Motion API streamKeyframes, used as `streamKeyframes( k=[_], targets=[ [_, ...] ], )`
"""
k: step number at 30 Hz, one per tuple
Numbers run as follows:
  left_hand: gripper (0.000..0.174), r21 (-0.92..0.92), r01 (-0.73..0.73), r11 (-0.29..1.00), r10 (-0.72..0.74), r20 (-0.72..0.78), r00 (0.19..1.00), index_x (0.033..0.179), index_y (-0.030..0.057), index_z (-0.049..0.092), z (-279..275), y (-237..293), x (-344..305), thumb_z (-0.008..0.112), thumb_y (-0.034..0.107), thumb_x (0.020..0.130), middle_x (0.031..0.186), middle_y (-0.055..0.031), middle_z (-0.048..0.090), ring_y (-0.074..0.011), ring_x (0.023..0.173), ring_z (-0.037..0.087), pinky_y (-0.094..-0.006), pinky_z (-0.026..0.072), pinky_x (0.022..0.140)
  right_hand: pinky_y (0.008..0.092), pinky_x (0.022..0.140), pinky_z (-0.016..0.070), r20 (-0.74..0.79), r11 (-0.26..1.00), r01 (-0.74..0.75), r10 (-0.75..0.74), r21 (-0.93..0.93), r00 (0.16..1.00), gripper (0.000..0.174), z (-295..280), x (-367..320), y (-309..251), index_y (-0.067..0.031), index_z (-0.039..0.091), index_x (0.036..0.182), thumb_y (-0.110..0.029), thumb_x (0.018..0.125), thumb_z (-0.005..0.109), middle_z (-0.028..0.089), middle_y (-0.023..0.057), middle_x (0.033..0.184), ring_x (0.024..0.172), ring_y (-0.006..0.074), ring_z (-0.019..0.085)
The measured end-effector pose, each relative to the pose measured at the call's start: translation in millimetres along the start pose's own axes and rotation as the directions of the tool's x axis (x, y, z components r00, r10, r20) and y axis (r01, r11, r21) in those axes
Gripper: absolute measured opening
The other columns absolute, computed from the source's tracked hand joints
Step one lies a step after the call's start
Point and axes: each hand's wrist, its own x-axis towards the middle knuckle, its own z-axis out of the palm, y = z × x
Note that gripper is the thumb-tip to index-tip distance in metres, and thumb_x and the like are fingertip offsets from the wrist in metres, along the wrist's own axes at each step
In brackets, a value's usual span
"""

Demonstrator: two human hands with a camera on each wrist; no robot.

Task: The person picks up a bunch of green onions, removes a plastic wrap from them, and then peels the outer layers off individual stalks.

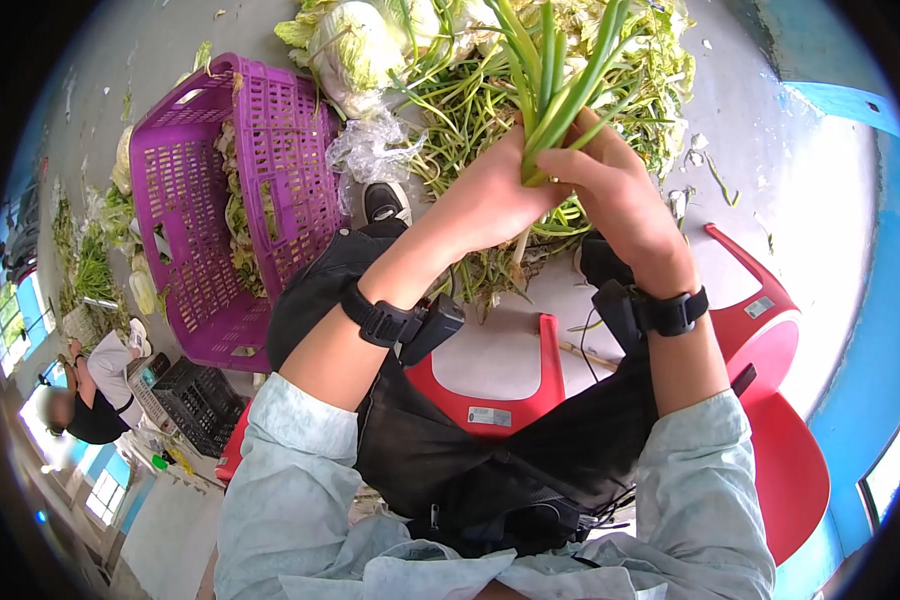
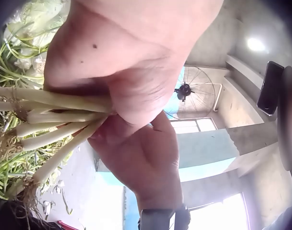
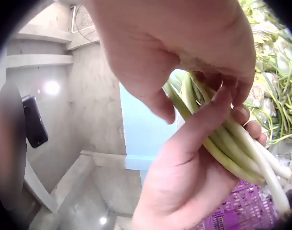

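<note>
A bunch of green onions (image 1: 560, 85) is held up in front of the body, leaves pointing away. My left hand (image 1: 500, 195) grips it low, with the thumb laid across the stalks (image 3: 232, 143) in the right wrist view. White root ends (image 2: 40, 129) stick out of that hand in the left wrist view, with stringy roots on them. My right hand (image 1: 620, 200) holds the same bunch from the other side, its fingers bent around the green part and partly hidden. Beneath both hands spreads a pile of loose green onions (image 1: 470, 115) and trimmings.
Left of the pile, a purple crate (image 1: 255, 150) stands tilted with leaves inside. Napa cabbage (image 1: 355, 50) and a clear plastic bag (image 1: 370, 150) lie beside it. Red plastic seats (image 1: 780, 450) are near my legs. Another person (image 1: 95, 395) and a black crate (image 1: 200, 405) appear far left.
</note>
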Motion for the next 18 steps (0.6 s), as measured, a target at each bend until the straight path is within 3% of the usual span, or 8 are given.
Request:
streamKeyframes(
  k=[2, 4, 5, 9, 12, 14, 16, 18],
  targets=[
    [0.039, 0.019, 0.033, 0.999, -0.033, 0.015, 0.999, 0.125, -0.0035, 0.058, 3.0, 1.9, -5.8, 0.07, 0.012, 0.092, 0.112, -0.0104, 0.067, -0.0144, 0.105, 0.063, -0.0308, 0.0506, 0.091, 0.0269, 0.081, 0.05, -0.084, 0.993, -0.032, 0.023, -0.112, 0.996, 0.035, 5.8, 0.4, -1.6, 0.0037, 0.061, 0.123, -0.017, 0.096, 0.065, 0.068, 0.0058, 0.103, 0.092, 0.012, 0.063],
    [0.038, -0.153, 0.094, 0.984, -0.078, 0.103, 0.992, 0.125, -0.0041, 0.058, 1.2, -1.7, -3.3, 0.069, 0.014, 0.093, 0.112, -0.0097, 0.067, -0.0155, 0.105, 0.064, -0.0311, 0.0512, 0.092, 0.0249, 0.073, 0.0506, -0.174, 0.985, -0.07, 0.042, -0.156, 0.984, 0.033, 6.4, 0.1, -1.1, 0.0036, 0.063, 0.121, -0.019, 0.096, 0.067, 0.069, 0.0047, 0.096, 0.083, 0.0112, 0.064],
    [0.037, -0.235, 0.126, 0.964, -0.093, 0.149, 0.985, 0.125, -0.0044, 0.058, -0.2, -3.4, -1.5, 0.069, 0.014, 0.094, 0.111, -0.0093, 0.067, -0.016, 0.105, 0.065, -0.0313, 0.0514, 0.092, 0.0233, 0.065, 0.0476, -0.185, 0.987, -0.099, 0.074, -0.125, 0.98, 0.028, 2.8, 3.0, 3.5, 0.002, 0.065, 0.114, -0.021, 0.097, 0.065, 0.067, 0.0026, 0.089, 0.075, 0.0085, 0.06],
    [0.028, -0.553, 0.212, 0.806, -0.099, 0.227, 0.969, 0.122, -0.0018, 0.061, -2.3, -4.4, 0.7, 0.062, 0.014, 0.099, 0.108, -0.0095, 0.067, -0.0175, 0.102, 0.067, -0.0321, 0.0545, 0.09, 0.0219, 0.052, 0.0383, -0.117, 0.99, -0.136, 0.139, 0.037, 0.983, 0.024, -9.9, 8.9, 8.3, -0.0033, 0.064, 0.105, -0.026, 0.1, 0.061, 0.059, -0.0006, 0.078, 0.062, 0.0052, 0.051],
    [0.025, -0.59, 0.277, 0.758, -0.139, 0.269, 0.953, 0.118, -0.0015, 0.062, -2.9, -4.0, -1.8, 0.062, 0.014, 0.099, 0.102, -0.009, 0.068, -0.0178, 0.095, 0.069, -0.0318, 0.0566, 0.085, 0.0227, 0.049, 0.0396, -0.093, 0.99, -0.136, 0.133, -0.027, 0.987, 0.024, 1.6, 2.0, -4.6, -0.0035, 0.063, 0.106, -0.026, 0.1, 0.061, 0.06, 0.0001, 0.077, 0.06, 0.0063, 0.053],
    [0.022, -0.556, 0.277, 0.784, -0.175, 0.23, 0.957, 0.116, -0.0003, 0.062, -3.3, -6.5, -1.1, 0.062, 0.013, 0.098, 0.096, -0.0067, 0.067, -0.0164, 0.086, 0.068, -0.0304, 0.0566, 0.079, 0.0244, 0.05, 0.0466, -0.06, 0.977, -0.136, 0.128, -0.163, 0.99, 0.03, -0.2, 3.5, 2.7, -0.0007, 0.06, 0.109, -0.029, 0.101, 0.062, 0.062, 0.0025, 0.078, 0.06, 0.0082, 0.058],
    [0.02, -0.521, 0.278, 0.807, -0.208, 0.19, 0.96, 0.115, 0.0009, 0.063, -3.7, -10.7, -0.1, 0.062, 0.011, 0.097, 0.09, -0.0043, 0.066, -0.015, 0.078, 0.068, -0.0291, 0.0567, 0.073, 0.0254, 0.053, 0.05, -0.045, 0.974, -0.093, 0.085, -0.207, 0.995, 0.035, 1.2, 4.5, 9.0, 0.0013, 0.06, 0.112, -0.032, 0.101, 0.063, 0.064, 0.0043, 0.081, 0.063, 0.0096, 0.061],
    [0.018, -0.47, 0.195, 0.861, -0.171, 0.092, 0.981, 0.115, 0.0035, 0.064, -4.5, -18.1, 5.0, 0.06, 0.01, 0.098, 0.09, -0.0016, 0.064, -0.0088, 0.072, 0.06, -0.0242, 0.0496, 0.064, 0.0277, 0.067, 0.0539, -0.054, 0.92, -0.031, 0.01, -0.39, 0.998, 0.04, 1.2, 6.3, 12.1, 0.004, 0.06, 0.117, -0.033, 0.102, 0.063, 0.067, 0.0063, 0.088, 0.073, 0.0121, 0.065]
  ],
)
